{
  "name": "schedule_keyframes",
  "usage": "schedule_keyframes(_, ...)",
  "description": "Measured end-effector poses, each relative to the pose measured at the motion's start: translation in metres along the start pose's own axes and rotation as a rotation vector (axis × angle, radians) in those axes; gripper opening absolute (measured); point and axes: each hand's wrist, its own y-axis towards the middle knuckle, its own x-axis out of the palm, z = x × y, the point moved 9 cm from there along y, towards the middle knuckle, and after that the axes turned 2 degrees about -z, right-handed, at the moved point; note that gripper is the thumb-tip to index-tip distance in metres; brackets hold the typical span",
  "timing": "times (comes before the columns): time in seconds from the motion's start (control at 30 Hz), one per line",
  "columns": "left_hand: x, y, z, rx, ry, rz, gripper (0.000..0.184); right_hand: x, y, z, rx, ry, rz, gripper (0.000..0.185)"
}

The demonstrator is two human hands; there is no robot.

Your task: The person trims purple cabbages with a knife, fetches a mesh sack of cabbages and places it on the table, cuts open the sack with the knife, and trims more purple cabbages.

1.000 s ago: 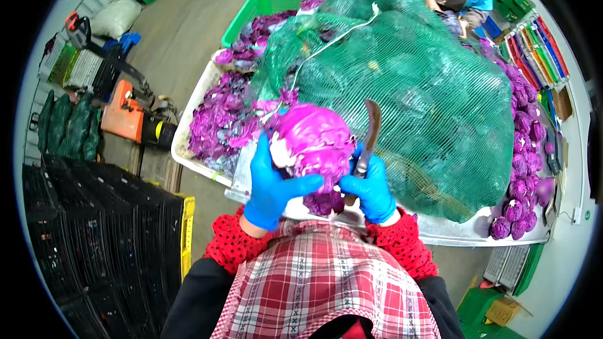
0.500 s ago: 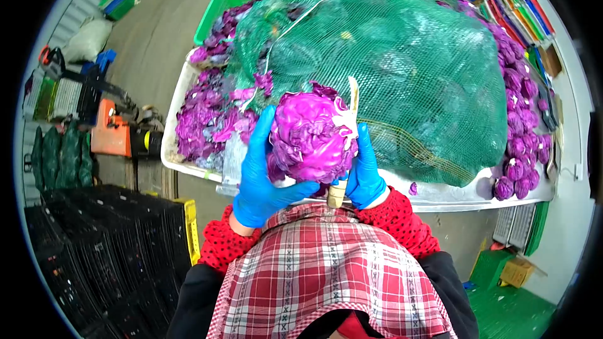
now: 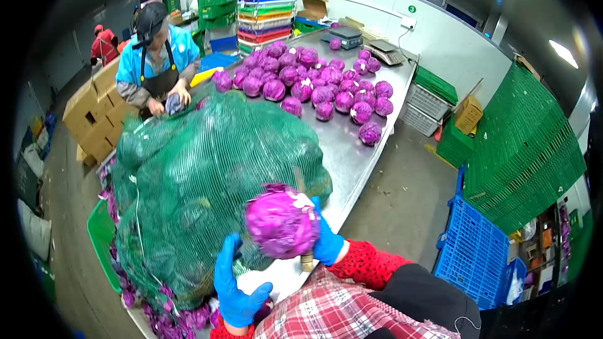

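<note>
A purple cabbage (image 3: 282,221) is held up by my right hand (image 3: 328,238), which wears a blue glove. That same hand keeps the knife (image 3: 306,261), its pale handle below the cabbage and its blurred blade pointing up behind it. To the left of the cabbage, my left hand (image 3: 236,289) is apart from it, gloved in blue, fingers spread and holding nothing. Just beyond both hands lies a large green net sack (image 3: 213,182) of cabbages on the metal table (image 3: 352,172).
Many trimmed cabbages (image 3: 323,91) lie on the far table part, near a scale (image 3: 347,36). A co-worker (image 3: 157,56) handles a cabbage across the sack. Stacked crates (image 3: 265,16) stand behind; a blue crate (image 3: 471,254) is at right. Purple leaves (image 3: 179,320) lie lower left.
The view has swung right toward the trimmed cabbages. My left hand has let go of the cabbage and opened away from it; my right hand carries cabbage and knife.
</note>
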Motion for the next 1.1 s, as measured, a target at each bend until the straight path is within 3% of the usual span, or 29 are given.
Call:
schedule_keyframes(0.1,0.002,-0.018,-0.052,-0.304,-0.063,0.069,0.072,-0.086,0.008,-0.05,-0.171,-0.007,0.11,0.074)
schedule_keyframes(0.17,0.0,-0.027,-0.082,-0.424,-0.161,0.195,0.047,-0.098,0.012,-0.107,-0.287,0.093,0.24,0.074)
schedule_keyframes(0.23,0.0,-0.034,-0.105,-0.488,-0.21,0.283,0.043,-0.166,0.031,-0.145,-0.337,0.197,0.244,0.075)
schedule_keyframes(0.27,0.008,-0.026,-0.1,-0.535,-0.147,0.303,0.042,-0.195,0.047,-0.165,-0.323,0.373,-0.061,0.074)
schedule_keyframes(0.33,0.019,-0.01,-0.082,-0.634,-0.036,0.333,0.036,-0.259,0.07,-0.203,-0.387,0.354,0.04,0.075)
schedule_keyframes(0.37,0.031,0.001,-0.087,-0.639,-0.025,0.355,0.036,-0.304,0.076,-0.228,-0.465,0.139,0.439,0.075)
schedule_keyframes(0.43,0.043,0.0,-0.096,-0.648,0.092,0.488,0.033,-0.349,0.108,-0.257,-0.44,0.116,0.482,0.061)
schedule_keyframes(0.47,0.041,-0.034,-0.161,-0.633,-0.071,0.516,0.042,-0.366,0.125,-0.275,-0.425,0.082,0.497,0.051)
schedule_keyframes(0.53,0.07,0.005,-0.123,-0.563,0.373,0.464,0.049,-0.401,0.158,-0.315,-0.392,0.016,0.521,0.04)
schedule_keyframes(0.57,0.082,0.023,-0.108,-0.499,0.519,0.461,0.051,-0.459,0.187,-0.329,-0.365,0.063,0.618,0.044)
schedule_keyframes(0.6,0.094,0.045,-0.094,-0.547,0.638,0.378,0.055,-0.439,0.214,-0.357,-0.361,-0.014,0.294,0.052)
schedule_keyframes(0.63,0.1,0.049,-0.094,-0.553,0.74,0.347,0.061,-0.432,0.238,-0.369,-0.286,-0.079,0.222,0.049)
schedule_keyframes(0.8,0.102,0.037,-0.077,-0.637,0.88,0.41,0.068,-0.419,0.33,-0.379,0.049,-0.344,0.214,0.034)
schedule_keyframes(0.9,0.112,0.061,-0.074,-0.531,0.761,0.465,0.065,-0.409,0.288,-0.383,-0.021,-0.587,0.215,0.027)
schedule_keyframes(0.97,0.121,0.075,-0.067,-0.482,0.778,0.446,0.064,-0.404,0.252,-0.349,-0.126,-0.988,0.472,0.019)
schedule_keyframes(1.0,0.125,0.088,-0.068,-0.426,0.717,0.401,0.064,-0.405,0.239,-0.312,0.03,-1.203,0.31,0.031)
schedule_keyframes(1.1,0.139,0.149,-0.069,-0.3,0.632,0.271,0.064,-0.43,0.193,-0.227,0.006,-1.58,0.364,0.078)
